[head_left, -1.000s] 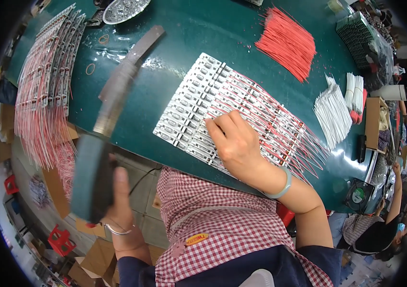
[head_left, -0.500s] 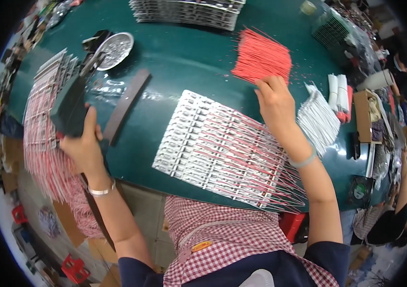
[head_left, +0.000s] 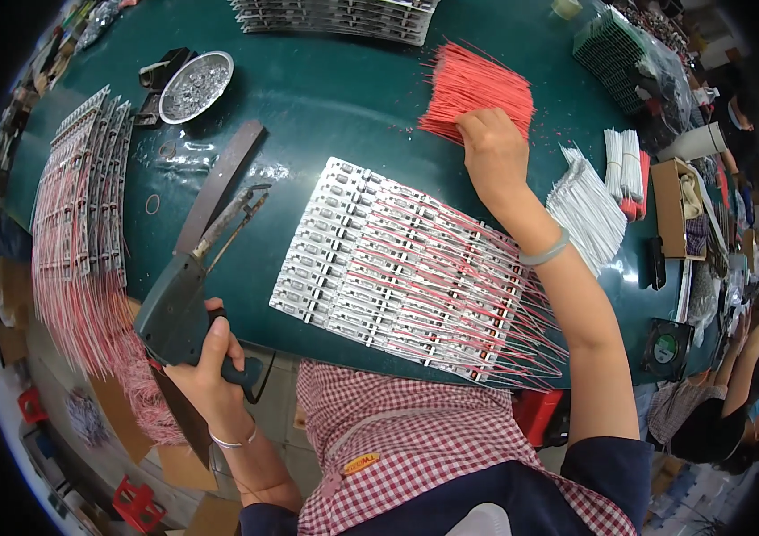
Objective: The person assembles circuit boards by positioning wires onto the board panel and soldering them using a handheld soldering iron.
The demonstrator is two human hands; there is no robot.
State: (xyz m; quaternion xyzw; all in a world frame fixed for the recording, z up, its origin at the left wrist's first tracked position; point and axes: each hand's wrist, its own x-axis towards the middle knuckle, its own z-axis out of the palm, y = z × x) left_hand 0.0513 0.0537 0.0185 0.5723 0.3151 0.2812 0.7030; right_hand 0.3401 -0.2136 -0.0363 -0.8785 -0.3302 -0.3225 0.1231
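My left hand (head_left: 208, 362) is wrapped round the handle of a dark green soldering gun (head_left: 170, 308), whose metal tip points up and away over the table. At the near edge of a pile of cut red wires (head_left: 478, 85), my right hand (head_left: 494, 152) has its fingers pinched together on the wires; the fingertips are partly hidden. Between the hands lies a panel of silvery-white parts in rows (head_left: 330, 241), with red and white wires fixed along it and their loose ends trailing to the right. A pile of white wires (head_left: 587, 210) lies right of my right forearm.
Wired panels (head_left: 85, 188) stand stacked at the left, wires hanging over the edge. A metal bowl of solder bits (head_left: 196, 87) and a dark flat bar (head_left: 223, 183) lie behind the soldering gun. More panels (head_left: 335, 20) are stacked at the back. A small fan (head_left: 668, 348) sits at the right.
My left hand has brought the soldering gun from over the left stack toward me and to the right, near the panel. My right hand has moved slightly up onto the red wires.
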